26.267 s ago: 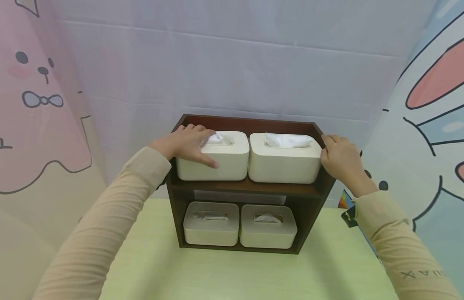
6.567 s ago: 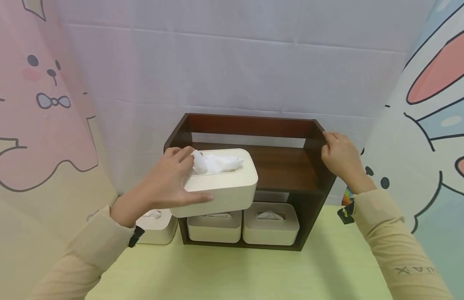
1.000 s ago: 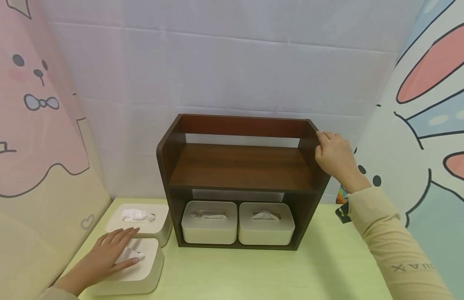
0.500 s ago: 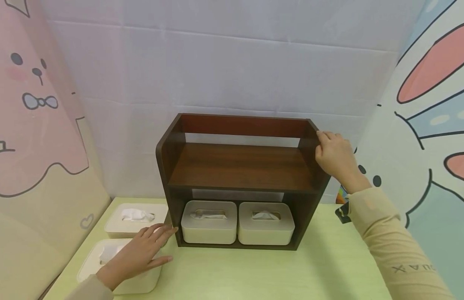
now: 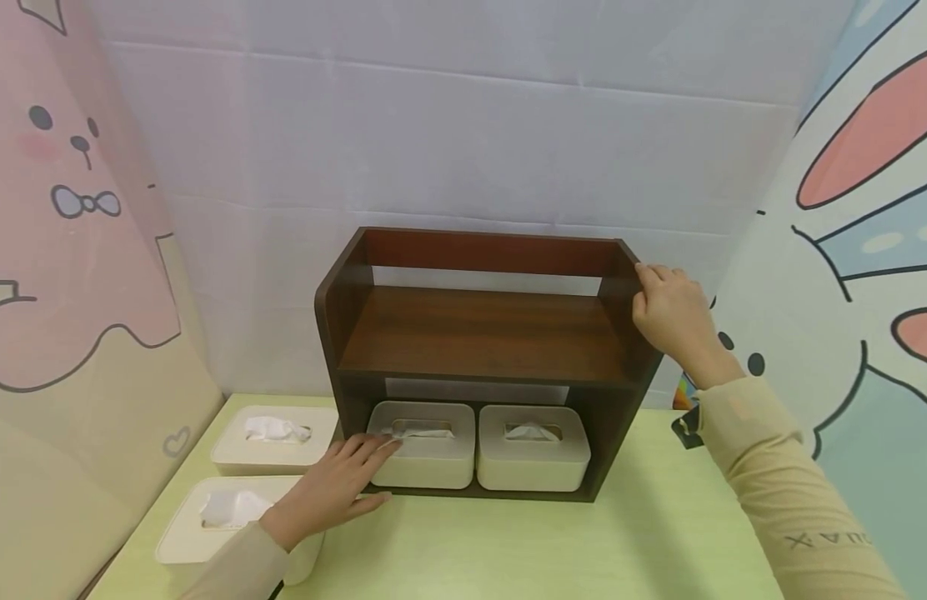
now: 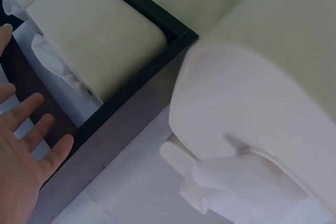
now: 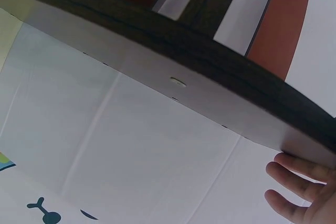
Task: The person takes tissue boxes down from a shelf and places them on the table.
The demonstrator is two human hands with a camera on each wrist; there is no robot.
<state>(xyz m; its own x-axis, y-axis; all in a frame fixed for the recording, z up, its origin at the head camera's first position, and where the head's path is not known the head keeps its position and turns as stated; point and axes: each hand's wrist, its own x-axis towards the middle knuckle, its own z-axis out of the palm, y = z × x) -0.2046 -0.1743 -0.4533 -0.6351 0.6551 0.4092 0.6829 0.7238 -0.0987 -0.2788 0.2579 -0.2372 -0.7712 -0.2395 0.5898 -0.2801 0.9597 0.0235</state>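
Note:
A dark brown two-tier shelf (image 5: 486,333) stands on the table, its upper tier bare. Two white tissue boxes sit side by side in the lower tier: a left one (image 5: 426,462) and a right one (image 5: 534,467). My left hand (image 5: 332,492) reaches across the shelf's lower left corner, fingers spread and holding nothing, fingertips overlapping the front of the left tissue box. In the left wrist view the fingers (image 6: 55,153) are apart near the shelf's side panel. My right hand (image 5: 677,321) holds the upper right side panel (image 7: 178,51), its fingers against the outer face.
To the shelf's left on the pale green table (image 5: 471,550) are two more white tissue boxes, a rear one (image 5: 231,454) and a front one (image 5: 186,533), partly behind my left forearm. Cartoon-printed cloth walls (image 5: 88,275) close in the sides and back.
Both upper-tier tissue boxes have gone to the table at left. Within the last second my left hand has left the front one and moved right to the lower tier. The right hand stays put.

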